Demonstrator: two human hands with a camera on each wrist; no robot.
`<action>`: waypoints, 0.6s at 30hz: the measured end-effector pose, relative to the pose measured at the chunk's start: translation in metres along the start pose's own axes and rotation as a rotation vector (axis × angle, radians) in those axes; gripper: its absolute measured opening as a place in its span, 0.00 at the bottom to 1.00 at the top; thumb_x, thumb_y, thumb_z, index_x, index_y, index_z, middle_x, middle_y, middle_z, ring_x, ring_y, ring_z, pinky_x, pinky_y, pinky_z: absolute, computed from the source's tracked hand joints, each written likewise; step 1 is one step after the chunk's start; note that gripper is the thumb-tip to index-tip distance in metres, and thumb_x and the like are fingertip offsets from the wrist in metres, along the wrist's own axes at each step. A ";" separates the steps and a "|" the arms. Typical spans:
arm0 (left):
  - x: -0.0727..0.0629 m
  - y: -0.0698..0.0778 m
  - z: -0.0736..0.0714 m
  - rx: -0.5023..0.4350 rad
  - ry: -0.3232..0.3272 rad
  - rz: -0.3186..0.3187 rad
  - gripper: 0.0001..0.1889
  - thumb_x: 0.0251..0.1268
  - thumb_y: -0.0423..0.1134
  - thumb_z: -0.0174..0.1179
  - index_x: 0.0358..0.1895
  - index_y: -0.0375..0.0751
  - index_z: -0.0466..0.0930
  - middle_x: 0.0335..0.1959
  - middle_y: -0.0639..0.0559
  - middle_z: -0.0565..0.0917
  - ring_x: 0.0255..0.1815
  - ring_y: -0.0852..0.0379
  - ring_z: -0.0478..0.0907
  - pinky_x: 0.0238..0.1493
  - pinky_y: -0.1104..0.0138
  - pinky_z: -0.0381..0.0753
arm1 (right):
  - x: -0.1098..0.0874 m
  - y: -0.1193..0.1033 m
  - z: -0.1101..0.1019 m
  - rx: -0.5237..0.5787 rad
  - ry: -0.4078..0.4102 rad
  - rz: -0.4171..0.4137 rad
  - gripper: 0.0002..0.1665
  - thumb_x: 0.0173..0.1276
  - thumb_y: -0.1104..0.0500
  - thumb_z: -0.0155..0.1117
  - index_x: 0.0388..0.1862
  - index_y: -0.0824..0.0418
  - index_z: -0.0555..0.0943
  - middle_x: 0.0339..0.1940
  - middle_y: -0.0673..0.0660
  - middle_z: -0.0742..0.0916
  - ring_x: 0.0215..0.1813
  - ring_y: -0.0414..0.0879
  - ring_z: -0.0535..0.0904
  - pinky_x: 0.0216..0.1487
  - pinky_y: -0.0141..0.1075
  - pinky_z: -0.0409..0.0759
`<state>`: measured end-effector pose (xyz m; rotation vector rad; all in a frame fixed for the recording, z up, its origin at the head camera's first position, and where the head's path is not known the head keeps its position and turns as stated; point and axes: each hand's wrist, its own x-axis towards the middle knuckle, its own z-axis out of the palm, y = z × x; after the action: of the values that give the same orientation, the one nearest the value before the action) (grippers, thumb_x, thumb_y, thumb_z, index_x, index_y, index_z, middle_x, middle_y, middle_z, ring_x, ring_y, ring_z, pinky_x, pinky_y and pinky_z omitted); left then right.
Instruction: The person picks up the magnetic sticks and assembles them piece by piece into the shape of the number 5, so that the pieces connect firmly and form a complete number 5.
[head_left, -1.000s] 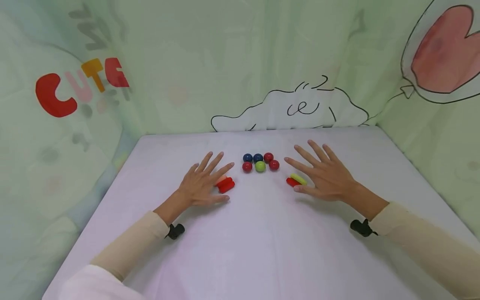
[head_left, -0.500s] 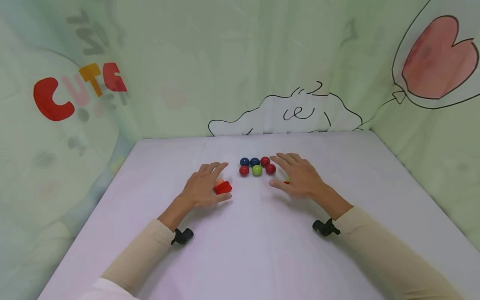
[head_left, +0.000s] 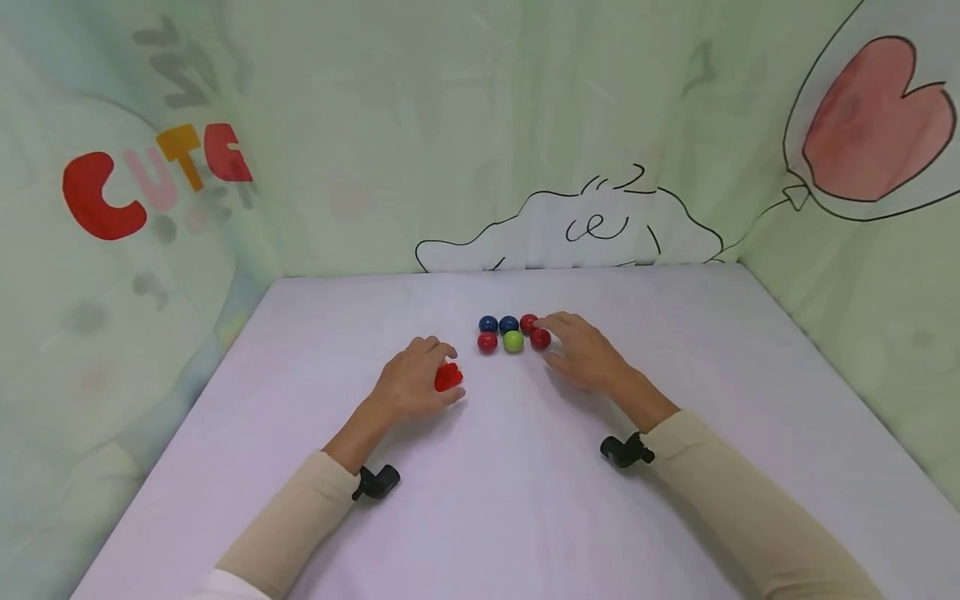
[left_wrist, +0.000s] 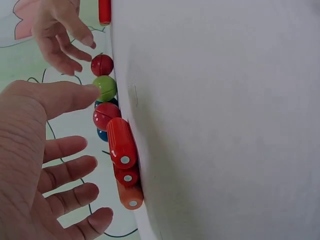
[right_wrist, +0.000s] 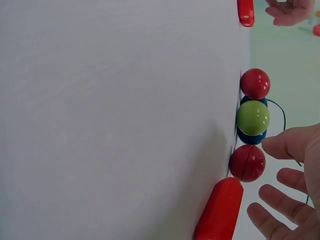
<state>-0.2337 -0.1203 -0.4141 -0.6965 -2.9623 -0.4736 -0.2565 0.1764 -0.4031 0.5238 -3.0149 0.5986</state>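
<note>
My left hand (head_left: 411, 379) hovers over a small group of red elongated pieces (head_left: 448, 377), fingers and thumb apart, holding nothing. The left wrist view shows these as a ridged red piece (left_wrist: 121, 142), a darker red one (left_wrist: 127, 176) and an orange one (left_wrist: 130, 197), each with a pale round dot on its end. My right hand (head_left: 585, 354) reaches its spread, bent fingers to the right-hand red balls (head_left: 540, 338), fingertips right beside them. Another red elongated piece (right_wrist: 221, 210) lies under the right hand, hidden in the head view.
Several glossy balls stand in two rows: blue balls (head_left: 508, 325) behind, a green ball (head_left: 513, 342) and another red ball (head_left: 487, 342) in front. A pale cloth covers the table (head_left: 517, 483). A printed curtain (head_left: 375, 150) hangs behind and at both sides.
My right hand has moved left from the red and yellow-green pieces to the red balls. The left hand's spread fingers have drawn in over the red pieces. The balls have stayed in place.
</note>
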 end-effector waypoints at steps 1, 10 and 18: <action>0.000 0.001 0.000 0.009 -0.001 -0.001 0.27 0.58 0.53 0.70 0.60 0.48 0.78 0.54 0.52 0.79 0.54 0.54 0.74 0.46 0.57 0.84 | 0.001 -0.002 0.000 -0.005 0.004 -0.003 0.33 0.70 0.60 0.67 0.73 0.58 0.72 0.72 0.62 0.75 0.75 0.60 0.67 0.71 0.57 0.68; -0.004 0.003 0.000 0.036 -0.047 -0.024 0.16 0.61 0.46 0.70 0.49 0.43 0.84 0.42 0.53 0.82 0.42 0.56 0.76 0.43 0.59 0.83 | 0.012 -0.008 0.002 -0.015 0.022 0.014 0.29 0.70 0.60 0.68 0.70 0.58 0.77 0.67 0.62 0.78 0.70 0.60 0.72 0.67 0.55 0.74; -0.006 0.003 0.002 0.046 -0.023 -0.050 0.10 0.61 0.43 0.71 0.42 0.44 0.86 0.33 0.54 0.81 0.34 0.57 0.75 0.36 0.61 0.81 | 0.021 -0.003 0.012 0.008 0.022 0.029 0.25 0.69 0.64 0.67 0.65 0.61 0.81 0.62 0.62 0.83 0.65 0.59 0.75 0.67 0.53 0.74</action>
<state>-0.2269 -0.1193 -0.4163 -0.6291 -3.0081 -0.4024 -0.2750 0.1625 -0.4118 0.4714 -3.0058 0.6141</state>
